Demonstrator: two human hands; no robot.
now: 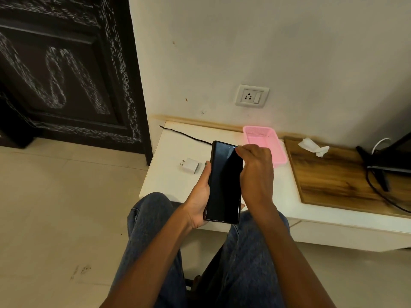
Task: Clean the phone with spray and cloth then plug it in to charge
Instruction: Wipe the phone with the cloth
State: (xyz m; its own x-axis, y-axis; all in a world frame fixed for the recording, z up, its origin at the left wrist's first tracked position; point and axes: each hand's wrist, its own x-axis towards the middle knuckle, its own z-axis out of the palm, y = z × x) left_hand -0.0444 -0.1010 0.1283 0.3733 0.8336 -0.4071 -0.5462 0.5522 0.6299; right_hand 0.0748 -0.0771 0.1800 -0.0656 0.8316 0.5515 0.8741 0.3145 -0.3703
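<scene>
Phone (224,183) upright in left hand (198,203), fingers clamped on its edges; right hand (255,170) fingers curled, touching top-right corner.

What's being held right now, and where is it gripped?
The left hand grips the phone along its lower left edge; the right hand pinches its top right corner.

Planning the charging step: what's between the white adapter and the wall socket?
Head view: only the black cable crosses the white ledge between the white adapter and the wall socket; above that, bare wall.
</scene>
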